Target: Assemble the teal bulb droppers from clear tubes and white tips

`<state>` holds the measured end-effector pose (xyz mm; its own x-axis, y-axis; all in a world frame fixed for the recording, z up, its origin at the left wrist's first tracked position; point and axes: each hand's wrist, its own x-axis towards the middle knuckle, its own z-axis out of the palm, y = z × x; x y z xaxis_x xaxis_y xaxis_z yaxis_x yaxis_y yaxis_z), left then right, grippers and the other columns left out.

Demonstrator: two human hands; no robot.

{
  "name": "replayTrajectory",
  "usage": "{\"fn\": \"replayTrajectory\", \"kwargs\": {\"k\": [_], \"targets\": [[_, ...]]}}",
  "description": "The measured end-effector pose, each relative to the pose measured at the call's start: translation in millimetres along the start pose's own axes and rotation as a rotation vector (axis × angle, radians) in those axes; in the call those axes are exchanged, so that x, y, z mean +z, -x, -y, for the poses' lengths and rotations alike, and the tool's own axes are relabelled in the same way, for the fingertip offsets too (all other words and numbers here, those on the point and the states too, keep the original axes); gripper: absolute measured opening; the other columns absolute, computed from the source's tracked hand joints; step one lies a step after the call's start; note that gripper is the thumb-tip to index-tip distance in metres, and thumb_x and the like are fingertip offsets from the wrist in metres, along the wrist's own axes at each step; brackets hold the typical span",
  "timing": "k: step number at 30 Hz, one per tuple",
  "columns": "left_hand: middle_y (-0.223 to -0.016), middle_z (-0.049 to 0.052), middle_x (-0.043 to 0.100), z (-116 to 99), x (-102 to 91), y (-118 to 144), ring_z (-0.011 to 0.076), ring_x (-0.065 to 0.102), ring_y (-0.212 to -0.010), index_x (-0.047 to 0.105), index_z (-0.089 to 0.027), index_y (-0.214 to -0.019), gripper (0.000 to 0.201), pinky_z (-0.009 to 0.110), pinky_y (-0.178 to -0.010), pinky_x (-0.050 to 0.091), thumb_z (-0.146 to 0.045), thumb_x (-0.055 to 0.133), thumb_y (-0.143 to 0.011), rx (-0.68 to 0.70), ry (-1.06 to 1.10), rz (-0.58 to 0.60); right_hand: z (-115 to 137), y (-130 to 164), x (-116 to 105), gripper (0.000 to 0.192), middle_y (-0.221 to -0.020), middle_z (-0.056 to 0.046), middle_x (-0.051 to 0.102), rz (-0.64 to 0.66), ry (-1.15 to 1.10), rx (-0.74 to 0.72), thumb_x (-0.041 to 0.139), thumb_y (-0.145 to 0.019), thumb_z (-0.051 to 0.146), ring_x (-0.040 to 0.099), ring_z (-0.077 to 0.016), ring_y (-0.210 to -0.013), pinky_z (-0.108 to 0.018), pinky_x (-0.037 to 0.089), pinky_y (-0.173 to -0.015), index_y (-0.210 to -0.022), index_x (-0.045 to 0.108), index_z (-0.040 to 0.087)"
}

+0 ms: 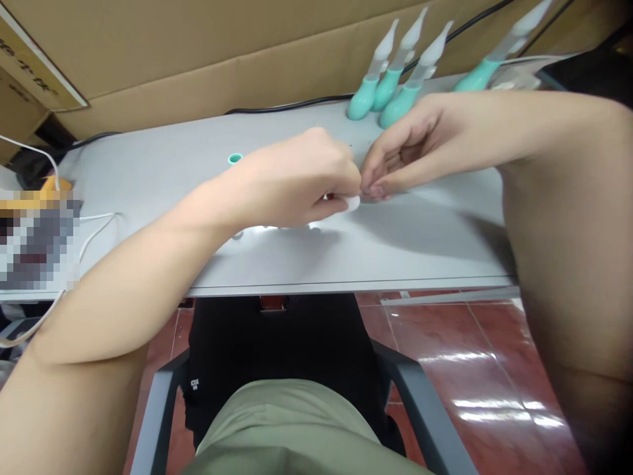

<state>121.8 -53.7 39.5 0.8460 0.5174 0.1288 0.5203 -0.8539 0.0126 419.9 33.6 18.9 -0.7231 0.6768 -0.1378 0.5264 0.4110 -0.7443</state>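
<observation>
Cardboard: large brown cardboard sheets [208,59] stand behind your desk, filling the top of the view.
Desk: your pale grey desk [163,171] runs across the middle, its front edge above your lap and the grey chair [410,389].
Left hand: your left hand [301,178] hovers over the middle of the desk, fingers curled shut and pinching a small white piece [353,202] at the fingertips.
Right hand: your right hand [405,148] comes in from the right, fingers bent and closed together, their tips meeting the same white piece from the other side.
Bulb tools: four teal squeeze bulbs with clear pointed nozzles [393,82] stand tilted at the back of the desk, just behind your right hand.
Teal ring: a small teal ring [235,158] lies flat on the desk, left of your left hand and apart from it.
White piece: small, pale and rounded, mostly hidden by your fingers; it sits between both hands, just above the desk surface.
</observation>
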Motion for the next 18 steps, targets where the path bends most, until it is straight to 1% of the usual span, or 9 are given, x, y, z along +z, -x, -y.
{"fn": "replayTrajectory", "kwargs": {"k": [2,4,6,8,10,12,15,18], "targets": [[-0.105,0.008,0.091,-6.5,-1.2,-2.1,0.0288,0.086,-0.105,0.099,-0.024,-0.113,0.039,0.042,-0.092,0.058,-0.013,0.062,-0.117,0.019,-0.086,0.112,2.3,-0.4,2.6,0.012,-0.101,0.003,0.098,0.054,0.055,0.036,0.112,-0.098,0.025,0.093,-0.0129,-0.086,-0.02,0.069,-0.073,-0.109,0.106,0.027],[-0.103,0.005,0.088,-12.8,-3.1,-4.3,0.0284,0.086,-0.105,0.095,-0.026,-0.108,0.034,0.041,-0.089,0.056,-0.013,0.064,-0.113,0.01,-0.128,0.199,4.5,-1.5,7.3,0.009,-0.104,0.004,0.099,0.112,0.089,0.06,0.109,-0.101,0.025,0.093,-0.013,-0.088,-0.021,0.068,-0.076,-0.109,0.106,0.027],[-0.104,0.004,0.087,-17.2,-4.2,-6.1,0.027,0.085,-0.101,0.093,-0.025,-0.107,0.03,0.04,-0.084,0.055,-0.013,0.065,-0.11,-0.011,-0.144,0.248,5.2,-3.0,12.3,0.009,-0.104,0.004,0.098,0.149,0.103,0.072,0.107,-0.102,0.032,0.092,-0.0142,-0.09,-0.024,0.068,-0.079,-0.109,0.106,0.027],[-0.106,0.004,0.087,-19.6,-3.6,-7.2,0.027,0.085,-0.099,0.093,-0.025,-0.11,0.03,0.038,-0.079,0.055,-0.014,0.065,-0.107,-0.036,-0.158,0.286,4.4,-4.5,16.6,0.018,-0.102,0.003,0.097,0.154,0.11,0.071,0.106,-0.102,0.042,0.09,-0.0157,-0.088,-0.028,0.066,-0.079,-0.109,0.105,0.026],[-0.107,0.005,0.087,-20.7,-1.8,-7.6,0.0291,0.086,-0.099,0.095,-0.024,-0.112,0.034,0.037,-0.078,0.06,-0.014,0.063,-0.107,-0.048,-0.175,0.316,3.2,-5.5,20.0,0.028,-0.098,0.003,0.095,0.155,0.121,0.053,0.104,-0.102,0.052,0.087,-0.0161,-0.085,-0.03,0.062,-0.077,-0.106,0.103,0.025],[-0.108,0.008,0.087,-21.7,0.2,-7.5,0.0316,0.088,-0.1,0.096,-0.023,-0.115,0.037,0.039,-0.081,0.066,-0.013,0.061,-0.108,-0.046,-0.183,0.338,3.1,-6.1,22.6,0.035,-0.092,0.003,0.092,0.161,0.134,0.037,0.101,-0.102,0.059,0.083,-0.0158,-0.081,-0.031,0.059,-0.075,-0.102,0.102,0.024],[-0.107,0.009,0.087,-23.2,1.7,-6.5,0.033,0.089,-0.101,0.098,-0.023,-0.119,0.043,0.042,-0.086,0.071,-0.01,0.059,-0.106,-0.069,-0.175,0.351,5.5,-7.2,25.8,0.03,-0.089,0.003,0.09,0.175,0.148,0.054,0.102,-0.1,0.054,0.081,-0.0167,-0.081,-0.032,0.056,-0.075,-0.102,0.101,0.024],[-0.104,0.008,0.086,-23.2,2.1,-5.2,0.0325,0.089,-0.101,0.097,-0.024,-0.12,0.043,0.04,-0.086,0.071,-0.009,0.06,-0.105,-0.082,-0.155,0.319,8.8,-8.6,28.2,0.021,-0.091,0.004,0.09,0.191,0.162,0.09,0.102,-0.101,0.044,0.08,-0.0171,-0.083,-0.032,0.054,-0.077,-0.106,0.101,0.024]]}}
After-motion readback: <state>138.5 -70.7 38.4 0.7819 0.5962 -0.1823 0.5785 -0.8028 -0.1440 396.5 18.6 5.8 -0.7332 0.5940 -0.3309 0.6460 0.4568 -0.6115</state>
